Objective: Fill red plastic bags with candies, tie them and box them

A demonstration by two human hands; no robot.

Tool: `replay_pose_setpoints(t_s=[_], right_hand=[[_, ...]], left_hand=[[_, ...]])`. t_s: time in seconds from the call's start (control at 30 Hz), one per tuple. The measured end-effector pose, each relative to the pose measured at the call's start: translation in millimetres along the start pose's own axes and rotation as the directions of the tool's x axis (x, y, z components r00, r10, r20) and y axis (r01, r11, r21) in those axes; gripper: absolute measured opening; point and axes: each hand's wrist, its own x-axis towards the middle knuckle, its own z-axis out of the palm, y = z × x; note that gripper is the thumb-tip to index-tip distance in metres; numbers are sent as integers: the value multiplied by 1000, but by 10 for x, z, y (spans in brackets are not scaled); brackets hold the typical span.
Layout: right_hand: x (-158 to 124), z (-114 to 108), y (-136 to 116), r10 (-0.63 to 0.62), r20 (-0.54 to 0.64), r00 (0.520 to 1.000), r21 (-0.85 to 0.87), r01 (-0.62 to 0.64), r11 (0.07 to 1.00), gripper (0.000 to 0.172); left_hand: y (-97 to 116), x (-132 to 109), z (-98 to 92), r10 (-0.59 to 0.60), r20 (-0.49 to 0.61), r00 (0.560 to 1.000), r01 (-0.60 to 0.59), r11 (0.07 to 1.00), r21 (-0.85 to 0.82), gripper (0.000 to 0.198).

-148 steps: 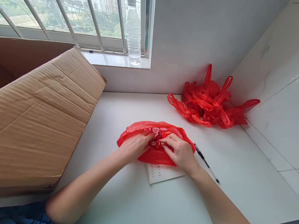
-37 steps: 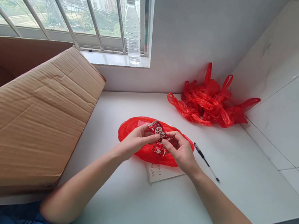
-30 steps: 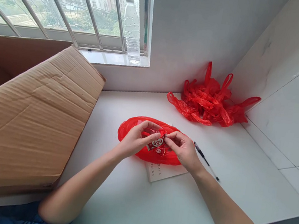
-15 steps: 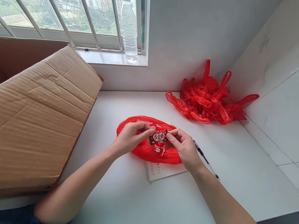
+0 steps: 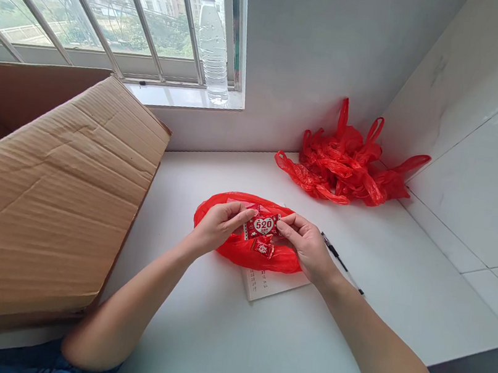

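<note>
Between my two hands is a small red wrapped candy [image 5: 264,225] with "520" in a white heart on its front. My left hand [image 5: 219,224] pinches its left end, and my right hand [image 5: 307,242] pinches its right end. Right under them lies a red plastic bag [image 5: 239,252], spread open. Another red wrapped candy [image 5: 263,248] rests in the bag just below the held one, and more red wrappers partly show behind it. A booklet [image 5: 274,287] with small print sticks out from beneath the bag.
A black pen [image 5: 341,261] lies right of the bag. Crumpled red plastic bags [image 5: 346,163] are heaped at the wall. An open cardboard box [image 5: 55,195] takes up the left side. A clear bottle [image 5: 215,50] stands on the windowsill [image 5: 173,95].
The held candy has turned slightly and its front now shows flatter and fuller. Both hands stay almost in place, still gripping its ends.
</note>
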Motion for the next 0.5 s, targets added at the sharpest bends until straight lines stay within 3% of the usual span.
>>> replay_pose_setpoints(t_s=[0.5], right_hand=[[-3, 0, 4, -27, -4, 1000, -15, 27, 1000, 24]], left_hand=[[-26, 14, 13, -4, 8, 1000, 4, 999, -49, 47]])
